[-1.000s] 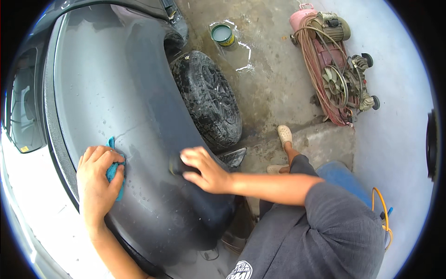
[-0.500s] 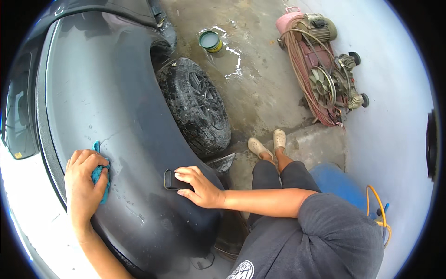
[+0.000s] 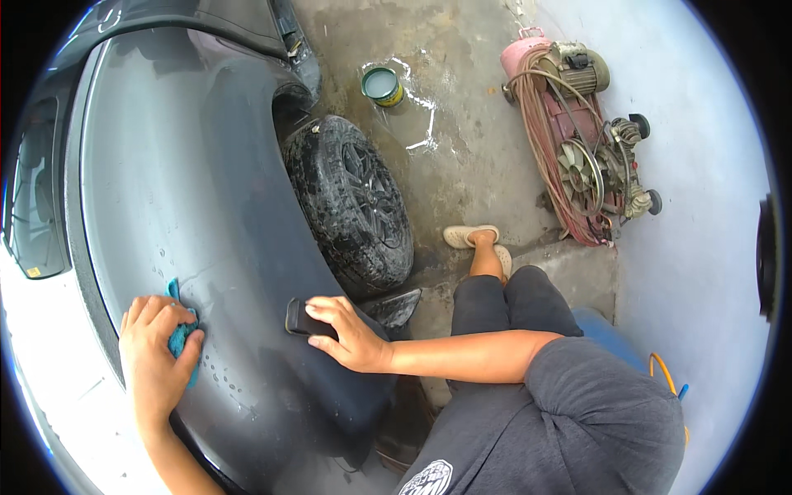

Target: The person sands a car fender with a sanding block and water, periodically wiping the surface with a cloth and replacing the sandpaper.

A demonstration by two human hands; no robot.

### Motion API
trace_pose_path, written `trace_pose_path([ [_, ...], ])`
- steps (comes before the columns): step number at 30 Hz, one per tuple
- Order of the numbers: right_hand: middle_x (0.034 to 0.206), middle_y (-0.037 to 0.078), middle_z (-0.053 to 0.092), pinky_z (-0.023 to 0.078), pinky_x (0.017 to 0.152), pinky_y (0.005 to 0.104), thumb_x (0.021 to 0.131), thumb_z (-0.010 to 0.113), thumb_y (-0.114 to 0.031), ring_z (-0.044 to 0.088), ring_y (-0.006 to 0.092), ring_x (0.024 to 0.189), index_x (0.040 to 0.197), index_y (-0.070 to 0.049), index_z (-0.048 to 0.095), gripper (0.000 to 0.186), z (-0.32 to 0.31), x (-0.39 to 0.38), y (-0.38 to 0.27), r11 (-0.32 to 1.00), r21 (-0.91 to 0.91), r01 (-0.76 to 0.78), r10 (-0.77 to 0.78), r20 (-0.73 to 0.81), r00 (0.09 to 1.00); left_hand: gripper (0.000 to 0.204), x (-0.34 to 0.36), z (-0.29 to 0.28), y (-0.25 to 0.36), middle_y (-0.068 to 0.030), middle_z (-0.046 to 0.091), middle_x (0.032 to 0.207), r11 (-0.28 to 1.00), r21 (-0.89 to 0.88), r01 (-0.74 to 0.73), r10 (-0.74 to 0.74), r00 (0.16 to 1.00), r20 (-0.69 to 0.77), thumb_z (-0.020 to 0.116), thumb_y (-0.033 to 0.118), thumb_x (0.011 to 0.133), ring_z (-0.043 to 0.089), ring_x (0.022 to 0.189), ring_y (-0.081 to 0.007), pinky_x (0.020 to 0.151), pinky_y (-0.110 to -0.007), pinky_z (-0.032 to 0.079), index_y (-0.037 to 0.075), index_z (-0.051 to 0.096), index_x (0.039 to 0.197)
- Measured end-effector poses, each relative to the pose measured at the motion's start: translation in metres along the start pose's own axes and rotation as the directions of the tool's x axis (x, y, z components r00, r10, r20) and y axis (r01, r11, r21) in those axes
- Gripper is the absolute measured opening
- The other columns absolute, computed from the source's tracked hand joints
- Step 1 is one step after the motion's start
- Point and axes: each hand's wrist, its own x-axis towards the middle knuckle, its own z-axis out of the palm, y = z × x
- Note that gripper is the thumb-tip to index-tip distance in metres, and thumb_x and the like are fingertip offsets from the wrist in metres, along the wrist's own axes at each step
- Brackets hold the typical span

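A dark grey car fender (image 3: 206, 223) curves across the left half of the view. On its upper surface, near the edge beside the white area, my left hand (image 3: 155, 342) is closed round a teal cloth (image 3: 181, 334), part of which sticks out above and below the fingers. Water drops dot the paint beside the cloth. My right hand (image 3: 356, 338) grips a small black block, like a sanding block (image 3: 305, 318), and lays it against the outer curve of the fender. The underside of the block is hidden.
Under the fender sits a dirty black wheel (image 3: 351, 206). A green and yellow bucket (image 3: 382, 85) of cloudy liquid stands on the wet floor near a white splash. An air compressor (image 3: 582, 132) with coiled hose lies along the wall. A blue barrel (image 3: 606, 330) is at my right.
My feet have shifted, with one shoe now turned sideways. The view has moved slightly. My left hand with the cloth sits a little lower; the block has barely moved on the fender.
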Motion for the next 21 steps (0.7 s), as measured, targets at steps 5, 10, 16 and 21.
trace_pose_path([
  [5, 0.146, 0.025, 0.053, 0.042, 0.116, 0.0486, 0.101, 0.069, -0.022, 0.052, 0.0365, 0.139, 0.148, 0.002, 0.044, 0.058, -0.022, 0.180, 0.052, 0.991, 0.070, -0.114, 0.121, -0.106, 0.987, 0.026, 0.009, -0.004, 0.013, -0.0080, 0.067, 0.100, 0.998, 0.064, 0.014, -0.014, 1.000, -0.004, 0.081, 0.004, 0.069, 0.062, 0.103, -0.0316, 0.090, -0.044, 0.047, 0.006, 0.066, 0.089],
  [10, 0.138, 0.027, 0.060, 0.044, 0.112, 0.0501, 0.099, 0.068, -0.024, 0.055, 0.0425, 0.130, 0.139, 0.003, 0.050, 0.051, -0.026, 0.279, 0.101, 0.977, 0.102, -0.185, 0.204, -0.231, 0.951, 0.025, 0.016, 0.002, 0.013, -0.0069, 0.067, 0.102, 0.995, 0.100, 0.019, -0.019, 1.000, 0.001, 0.081, 0.003, 0.072, 0.062, 0.105, -0.0324, 0.090, -0.046, 0.046, 0.008, 0.067, 0.092],
  [16, 0.142, 0.022, 0.053, 0.045, 0.111, 0.0473, 0.094, 0.075, -0.011, 0.054, 0.0392, 0.128, 0.142, 0.001, 0.047, 0.057, -0.019, 0.074, 0.041, 0.985, 0.003, 0.174, -0.174, 0.027, 0.984, 0.022, 0.015, -0.001, 0.015, -0.0114, 0.066, 0.102, 0.993, 0.094, 0.070, -0.075, 0.996, 0.049, 0.076, 0.003, 0.074, 0.060, 0.105, -0.0357, 0.092, -0.048, 0.045, 0.005, 0.065, 0.093],
  [21, 0.139, 0.025, 0.057, 0.044, 0.110, 0.0500, 0.098, 0.071, -0.020, 0.055, 0.0436, 0.125, 0.140, 0.004, 0.048, 0.053, -0.028, 0.259, 0.094, 0.993, 0.079, -0.089, 0.105, -0.243, 0.964, 0.024, 0.018, 0.000, 0.015, -0.0076, 0.067, 0.110, 0.985, 0.167, 0.030, -0.039, 0.998, 0.051, 0.076, 0.004, 0.074, 0.060, 0.109, -0.0324, 0.093, -0.045, 0.044, 0.009, 0.067, 0.096],
])
